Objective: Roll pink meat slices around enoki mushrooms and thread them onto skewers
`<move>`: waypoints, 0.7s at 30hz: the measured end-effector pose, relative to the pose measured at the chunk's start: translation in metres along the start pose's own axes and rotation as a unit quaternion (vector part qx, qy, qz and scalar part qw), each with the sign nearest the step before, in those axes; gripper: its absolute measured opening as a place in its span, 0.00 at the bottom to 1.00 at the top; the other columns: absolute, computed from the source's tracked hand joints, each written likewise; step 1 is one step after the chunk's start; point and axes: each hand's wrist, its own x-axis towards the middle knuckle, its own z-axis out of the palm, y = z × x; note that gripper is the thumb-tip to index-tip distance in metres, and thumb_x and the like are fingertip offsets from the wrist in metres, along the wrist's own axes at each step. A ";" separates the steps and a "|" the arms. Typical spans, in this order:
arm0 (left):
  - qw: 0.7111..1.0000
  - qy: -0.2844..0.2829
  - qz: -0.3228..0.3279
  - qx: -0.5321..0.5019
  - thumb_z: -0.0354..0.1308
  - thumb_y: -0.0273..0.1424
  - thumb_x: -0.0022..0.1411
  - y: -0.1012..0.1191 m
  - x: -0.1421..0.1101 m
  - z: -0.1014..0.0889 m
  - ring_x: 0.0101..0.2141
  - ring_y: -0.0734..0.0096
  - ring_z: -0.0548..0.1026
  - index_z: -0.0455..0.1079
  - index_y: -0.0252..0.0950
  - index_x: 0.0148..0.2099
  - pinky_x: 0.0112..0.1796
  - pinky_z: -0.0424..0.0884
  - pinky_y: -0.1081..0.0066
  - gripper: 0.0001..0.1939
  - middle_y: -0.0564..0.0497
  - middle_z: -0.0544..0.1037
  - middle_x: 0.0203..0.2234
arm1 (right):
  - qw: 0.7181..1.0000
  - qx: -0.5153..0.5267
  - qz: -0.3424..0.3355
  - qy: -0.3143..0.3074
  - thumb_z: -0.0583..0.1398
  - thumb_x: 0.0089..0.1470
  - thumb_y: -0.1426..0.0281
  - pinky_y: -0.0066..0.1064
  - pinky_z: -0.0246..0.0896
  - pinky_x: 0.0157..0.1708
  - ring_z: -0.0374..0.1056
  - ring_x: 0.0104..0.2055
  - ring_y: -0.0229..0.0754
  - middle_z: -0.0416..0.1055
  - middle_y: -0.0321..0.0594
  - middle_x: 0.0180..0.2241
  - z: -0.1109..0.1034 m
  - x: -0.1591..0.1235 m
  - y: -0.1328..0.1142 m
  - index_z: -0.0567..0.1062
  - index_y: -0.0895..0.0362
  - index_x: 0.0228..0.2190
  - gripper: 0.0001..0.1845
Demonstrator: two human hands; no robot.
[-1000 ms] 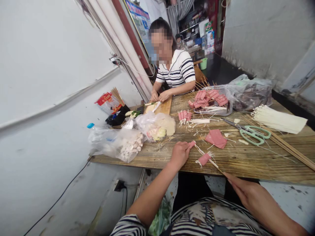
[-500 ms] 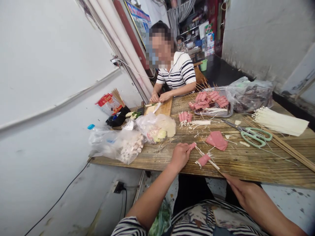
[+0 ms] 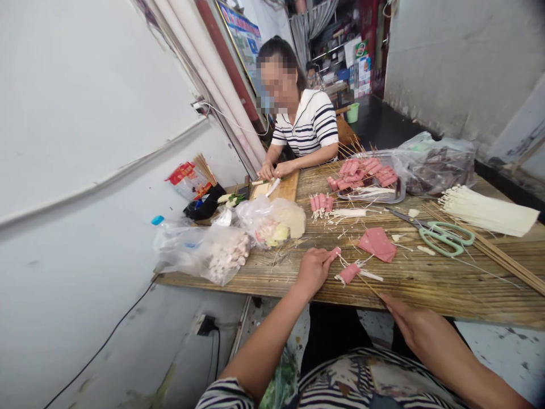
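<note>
My left hand (image 3: 314, 269) is closed near the front of the wooden table, pinching a pink meat roll (image 3: 336, 251) with white enoki stems poking out. At the table's front edge, my right hand (image 3: 406, 318) has its fingers closed on a thin wooden skewer (image 3: 370, 287). The skewer points up and left toward a second meat-and-enoki roll (image 3: 349, 273); whether it pierces that roll I cannot tell. Loose enoki stems (image 3: 371, 275) lie just right of this roll. Flat pink meat slices (image 3: 377, 244) rest behind it.
Green-handled scissors (image 3: 446, 238), bundled skewers (image 3: 506, 261) and enoki (image 3: 489, 211) lie at the right. A tray (image 3: 398, 196) bears skewered rolls. Plastic bags (image 3: 200, 250) stand at the left. Across the table, a co-worker's hands (image 3: 276, 169) work over a cutting board (image 3: 290, 187).
My right hand has shifted slightly left with the skewer. The second roll now lies a little further left and at a different tilt. My left hand keeps nearly the same place.
</note>
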 end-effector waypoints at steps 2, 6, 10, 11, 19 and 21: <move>1.000 0.003 -0.002 -0.003 0.52 0.31 0.67 0.000 0.000 0.001 0.28 0.73 0.74 0.77 0.37 0.44 0.34 0.66 0.71 0.12 0.51 0.81 0.29 | 1.000 -0.004 0.004 -0.002 0.46 0.60 0.72 0.32 0.72 0.34 0.76 0.34 0.45 0.79 0.43 0.34 0.002 0.004 -0.001 0.73 0.57 0.50 0.23; 1.000 0.004 -0.011 -0.003 0.53 0.30 0.66 -0.001 -0.001 0.002 0.28 0.72 0.74 0.78 0.37 0.42 0.34 0.67 0.70 0.11 0.50 0.81 0.29 | 0.999 -0.031 0.005 0.000 0.46 0.60 0.72 0.30 0.69 0.25 0.75 0.27 0.45 0.78 0.42 0.28 0.006 0.014 -0.006 0.75 0.58 0.48 0.22; 1.000 0.006 -0.016 -0.013 0.54 0.29 0.66 -0.004 -0.001 0.004 0.29 0.71 0.75 0.78 0.37 0.42 0.36 0.68 0.70 0.11 0.50 0.82 0.31 | 0.997 -0.068 0.016 -0.027 0.45 0.60 0.75 0.29 0.66 0.22 0.75 0.25 0.44 0.78 0.42 0.27 0.004 0.027 -0.017 0.74 0.59 0.48 0.22; 1.000 0.007 -0.015 -0.014 0.54 0.28 0.65 -0.004 -0.001 0.004 0.30 0.71 0.75 0.78 0.37 0.41 0.36 0.69 0.69 0.10 0.49 0.82 0.31 | 0.996 -0.078 0.022 -0.042 0.46 0.60 0.76 0.28 0.65 0.22 0.75 0.26 0.44 0.78 0.42 0.28 0.003 0.031 -0.021 0.73 0.59 0.49 0.22; 0.999 -0.016 -0.024 -0.024 0.51 0.31 0.67 0.004 -0.001 -0.004 0.31 0.71 0.76 0.78 0.39 0.41 0.38 0.70 0.69 0.13 0.50 0.81 0.32 | 0.976 -0.177 0.043 -0.116 0.51 0.56 0.78 0.28 0.58 0.19 0.74 0.25 0.48 0.77 0.44 0.24 -0.012 0.054 -0.044 0.73 0.58 0.47 0.19; 0.999 -0.007 -0.031 -0.004 0.56 0.35 0.64 0.010 -0.005 -0.003 0.34 0.67 0.76 0.76 0.37 0.43 0.40 0.70 0.67 0.10 0.49 0.81 0.33 | 0.977 -0.184 0.045 -0.100 0.51 0.60 0.71 0.30 0.59 0.21 0.74 0.26 0.50 0.76 0.46 0.24 -0.016 0.057 -0.041 0.75 0.58 0.39 0.14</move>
